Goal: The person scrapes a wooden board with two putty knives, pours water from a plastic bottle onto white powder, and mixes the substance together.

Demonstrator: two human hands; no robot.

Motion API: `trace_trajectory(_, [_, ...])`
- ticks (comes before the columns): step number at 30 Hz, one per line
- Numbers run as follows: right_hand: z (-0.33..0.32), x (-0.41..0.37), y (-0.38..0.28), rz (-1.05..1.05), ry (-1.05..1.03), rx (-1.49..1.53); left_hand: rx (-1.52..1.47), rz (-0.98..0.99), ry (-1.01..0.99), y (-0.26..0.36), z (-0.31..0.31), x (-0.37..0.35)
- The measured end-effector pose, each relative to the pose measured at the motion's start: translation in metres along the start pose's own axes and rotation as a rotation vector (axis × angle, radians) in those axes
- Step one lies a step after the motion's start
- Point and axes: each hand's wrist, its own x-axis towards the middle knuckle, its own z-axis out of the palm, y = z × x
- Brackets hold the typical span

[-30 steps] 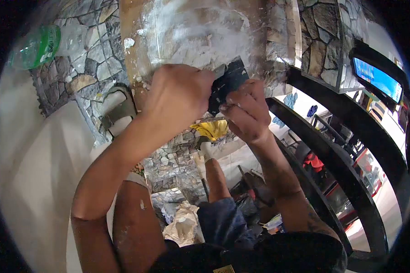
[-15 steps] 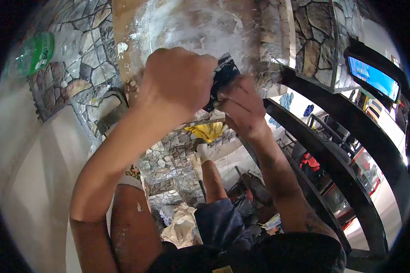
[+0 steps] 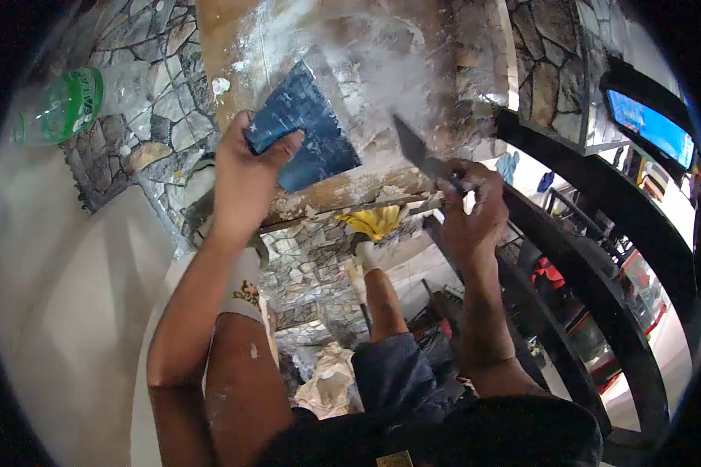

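Putty knife [image 3: 414, 148] handle inside right grip [image 3: 469, 214], blue board [image 3: 313, 131] corner behind left grip [image 3: 245, 177].

I see bare brown panel [image 3: 241, 39] as work surface, smeared with white plaster [image 3: 401, 74], stone cladding [image 3: 160, 86] either side. Green bottle [image 3: 62, 97] lies at cladding's left edge. Crumpled paper [image 3: 331, 381] on floor below.

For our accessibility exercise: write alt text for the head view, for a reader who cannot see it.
A left hand holds a blue flat blade at a white-smeared surface; the right hand holds a dark scraper beside it.
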Motion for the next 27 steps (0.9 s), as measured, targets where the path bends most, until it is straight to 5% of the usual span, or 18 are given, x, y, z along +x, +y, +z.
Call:
trace_trajectory(3, [0.014, -0.007, -0.014, -0.338, -0.113, 0.046, -0.109, -0.068, -0.026, -0.012, -0.002, -0.005])
trace_trajectory(8, [0.034, -0.034, -0.029, -0.293, -0.261, 0.063, 0.04, 0.11, -0.038, -0.011, 0.006, -0.019])
trace_trajectory(16, [0.071, 0.003, -0.023, -0.139, -0.127, -0.036, 0.047, 0.183, 0.008, -0.012, 0.009, -0.025])
trace_trajectory(19, [0.058, 0.019, -0.01, 0.176, -0.102, 0.046, 0.09, 0.229, 0.012, -0.01, 0.008, -0.026])
trace_trajectory(23, [0.031, 0.021, 0.008, -0.123, 0.116, -0.11, 0.265, 0.178, -0.014, 0.011, -0.011, -0.033])
trace_trajectory(24, [0.024, 0.025, 0.005, -0.344, 0.152, -0.093, 0.302, 0.148, 0.035, 0.03, -0.008, -0.04])
trace_trajectory(27, [0.023, 0.024, 0.012, -0.539, 0.044, -0.042, 0.44, 0.395, 0.014, 0.033, -0.017, -0.04])
